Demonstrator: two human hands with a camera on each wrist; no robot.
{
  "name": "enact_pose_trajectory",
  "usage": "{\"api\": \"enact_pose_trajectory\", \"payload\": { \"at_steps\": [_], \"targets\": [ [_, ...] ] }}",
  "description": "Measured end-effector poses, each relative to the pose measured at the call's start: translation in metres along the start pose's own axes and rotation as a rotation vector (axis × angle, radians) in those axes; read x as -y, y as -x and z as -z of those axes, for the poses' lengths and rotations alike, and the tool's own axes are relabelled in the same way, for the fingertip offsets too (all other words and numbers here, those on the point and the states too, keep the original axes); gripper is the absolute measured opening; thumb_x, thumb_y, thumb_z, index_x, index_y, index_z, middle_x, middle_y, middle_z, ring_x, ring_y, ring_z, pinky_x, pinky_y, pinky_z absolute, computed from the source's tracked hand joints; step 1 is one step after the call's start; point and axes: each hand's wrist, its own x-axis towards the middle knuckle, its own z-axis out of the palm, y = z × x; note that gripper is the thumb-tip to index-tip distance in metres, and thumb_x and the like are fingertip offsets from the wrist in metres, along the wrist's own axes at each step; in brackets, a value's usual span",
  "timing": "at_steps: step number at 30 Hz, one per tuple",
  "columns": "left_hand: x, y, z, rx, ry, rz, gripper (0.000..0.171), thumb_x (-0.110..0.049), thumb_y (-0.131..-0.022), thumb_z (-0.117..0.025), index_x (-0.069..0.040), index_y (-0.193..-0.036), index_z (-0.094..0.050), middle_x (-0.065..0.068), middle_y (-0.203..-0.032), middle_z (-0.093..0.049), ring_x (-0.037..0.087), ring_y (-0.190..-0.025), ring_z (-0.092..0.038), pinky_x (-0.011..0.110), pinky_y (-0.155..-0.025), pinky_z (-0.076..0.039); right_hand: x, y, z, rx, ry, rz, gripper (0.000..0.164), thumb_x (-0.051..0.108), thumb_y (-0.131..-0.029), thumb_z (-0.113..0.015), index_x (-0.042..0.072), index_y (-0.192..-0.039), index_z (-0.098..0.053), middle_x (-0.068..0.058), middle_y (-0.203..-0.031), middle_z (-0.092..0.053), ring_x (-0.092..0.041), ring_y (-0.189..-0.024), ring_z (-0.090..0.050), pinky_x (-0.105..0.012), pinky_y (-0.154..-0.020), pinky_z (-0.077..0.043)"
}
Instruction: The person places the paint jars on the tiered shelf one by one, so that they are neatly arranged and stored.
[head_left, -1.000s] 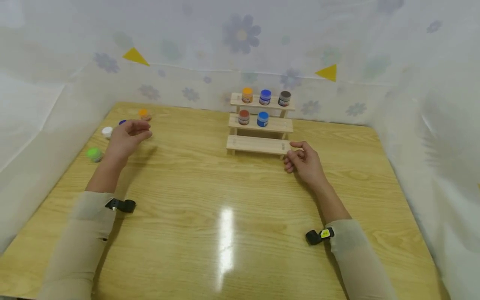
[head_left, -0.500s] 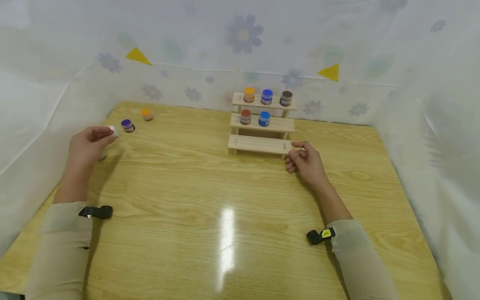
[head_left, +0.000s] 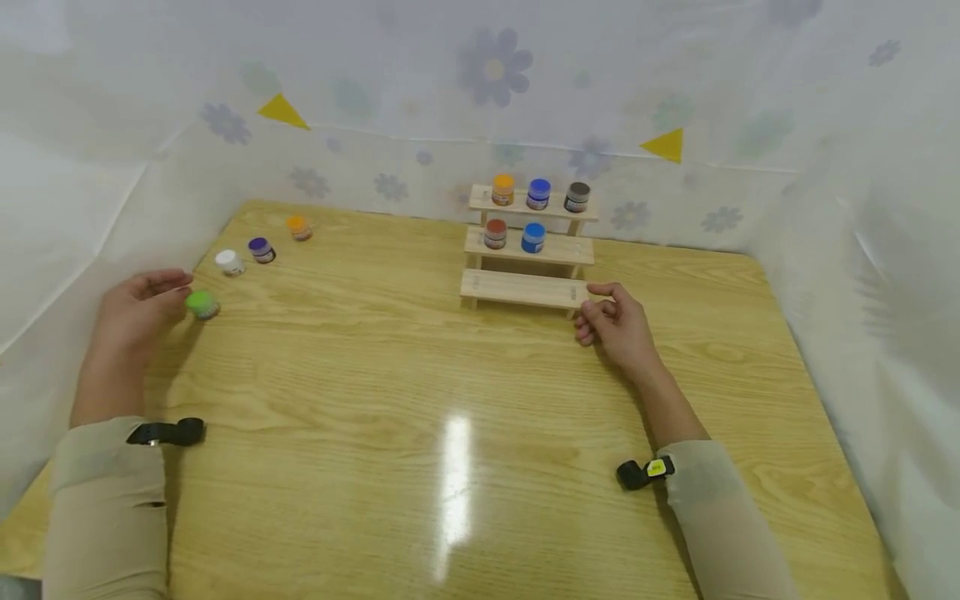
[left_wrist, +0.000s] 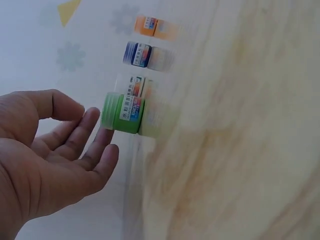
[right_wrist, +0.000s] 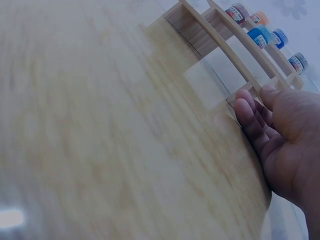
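Note:
My left hand [head_left: 138, 312] is at the table's left side, fingers loosely bent and fingertips right at a paint jar with a green lid [head_left: 202, 305]. In the left wrist view a gap shows between the thumb and the green jar [left_wrist: 122, 113], which stands upright. Beyond it stand a white jar [head_left: 231, 263], a purple-lidded jar [head_left: 261, 250] and an orange-lidded jar [head_left: 299, 228]. My right hand [head_left: 618, 329] holds the right end of the lowest step of a three-step wooden rack [head_left: 525, 287], thumb and index finger at its corner.
On the rack's top step are an orange jar [head_left: 503, 190], a blue jar [head_left: 538, 194] and a black jar [head_left: 577, 197]. The middle step bears a brown-red jar [head_left: 495, 234] and a bright blue jar [head_left: 533, 238]. White flowered sheeting [head_left: 420, 83] walls the table on three sides.
My left hand has travelled left and toward me, past the purple and white jars, to the green jar. My right hand keeps its place at the rack. The jars stand where they were.

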Motion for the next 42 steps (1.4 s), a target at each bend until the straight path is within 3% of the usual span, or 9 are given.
{"api": "enact_pose_trajectory", "payload": {
  "at_steps": [2,7,13,18,21,27,33,38,42],
  "targets": [
    [0.003,-0.001,0.002,0.044,-0.107,-0.006,0.039,0.009,-0.102,-0.054,-0.023,-0.122,-0.065,-0.027,-0.103,-0.070,-0.009,-0.098,-0.061,0.010,-0.073,-0.050,0.000,0.000,0.000,-0.001,-0.002,-0.003,0.043,0.015,-0.110,-0.058,-0.005,-0.147,-0.048,-0.030,-0.096,-0.068,-0.016,-0.070,-0.072,-0.030,-0.063,-0.063],
    [0.009,-0.005,-0.001,0.078,-0.357,-0.016,0.042,0.002,-0.103,-0.063,-0.031,-0.130,-0.059,-0.039,-0.107,-0.063,-0.009,-0.106,-0.050,0.007,-0.079,-0.046,0.000,0.001,0.001,-0.007,-0.015,0.001,0.042,0.014,-0.110,-0.058,-0.005,-0.147,-0.048,-0.024,-0.093,-0.069,-0.015,-0.069,-0.072,-0.029,-0.063,-0.063],
    [0.013,-0.006,-0.006,0.070,-0.279,-0.008,0.042,0.004,-0.101,-0.067,-0.031,-0.125,-0.062,-0.035,-0.103,-0.067,-0.009,-0.104,-0.052,0.006,-0.079,-0.047,-0.001,0.000,0.002,-0.007,-0.014,0.008,0.043,0.013,-0.110,-0.058,-0.006,-0.146,-0.048,-0.021,-0.091,-0.070,-0.013,-0.068,-0.072,-0.028,-0.062,-0.063],
    [0.012,-0.003,-0.013,0.051,-0.342,-0.032,0.040,-0.001,-0.102,-0.068,-0.034,-0.124,-0.061,-0.036,-0.105,-0.064,-0.003,-0.111,-0.051,0.003,-0.083,-0.046,-0.001,0.000,0.001,-0.005,-0.025,0.011,0.042,0.012,-0.110,-0.058,-0.007,-0.146,-0.048,-0.023,-0.090,-0.070,-0.014,-0.067,-0.072,-0.028,-0.061,-0.063],
    [0.009,0.000,-0.021,0.053,-0.418,-0.051,0.039,-0.008,-0.104,-0.069,-0.028,-0.136,-0.060,-0.033,-0.112,-0.061,-0.002,-0.113,-0.050,0.004,-0.084,-0.047,-0.001,-0.001,0.000,-0.003,-0.033,0.017,0.041,0.011,-0.109,-0.058,-0.007,-0.145,-0.048,-0.022,-0.090,-0.070,-0.014,-0.067,-0.072,-0.028,-0.061,-0.063],
    [-0.001,0.002,-0.043,0.085,-0.523,-0.093,0.052,-0.017,-0.106,-0.067,-0.010,-0.154,-0.050,-0.020,-0.130,-0.058,0.011,-0.128,-0.049,0.005,-0.086,-0.046,0.000,-0.002,0.001,0.001,-0.015,0.018,0.041,0.012,-0.110,-0.058,-0.006,-0.145,-0.048,-0.025,-0.091,-0.069,-0.014,-0.067,-0.072,-0.029,-0.061,-0.063],
    [-0.013,0.002,-0.066,0.130,-0.554,-0.129,0.051,-0.022,-0.106,-0.067,-0.010,-0.153,-0.050,-0.005,-0.145,-0.055,0.024,-0.140,-0.046,0.008,-0.088,-0.045,-0.001,-0.004,0.002,0.007,-0.018,0.017,0.042,0.012,-0.110,-0.058,-0.006,-0.146,-0.048,-0.024,-0.092,-0.070,-0.014,-0.068,-0.072,-0.029,-0.062,-0.063],
    [-0.026,0.002,-0.093,0.218,-0.597,-0.135,0.047,-0.022,-0.108,-0.065,-0.008,-0.151,-0.051,0.014,-0.156,-0.045,0.036,-0.144,-0.040,0.023,-0.096,-0.045,-0.002,-0.003,0.000,0.006,-0.020,0.008,0.042,0.012,-0.110,-0.057,-0.006,-0.146,-0.048,-0.027,-0.093,-0.069,-0.014,-0.068,-0.072,-0.029,-0.062,-0.063],
    [-0.033,0.002,-0.118,0.293,-0.599,-0.151,0.047,-0.015,-0.109,-0.063,-0.003,-0.152,-0.048,0.015,-0.160,-0.043,0.038,-0.146,-0.041,0.035,-0.102,-0.045,-0.002,-0.002,0.000,0.002,-0.023,0.004,0.042,0.012,-0.110,-0.057,-0.005,-0.147,-0.048,-0.027,-0.094,-0.068,-0.014,-0.069,-0.072,-0.029,-0.063,-0.063]
  ]
}}
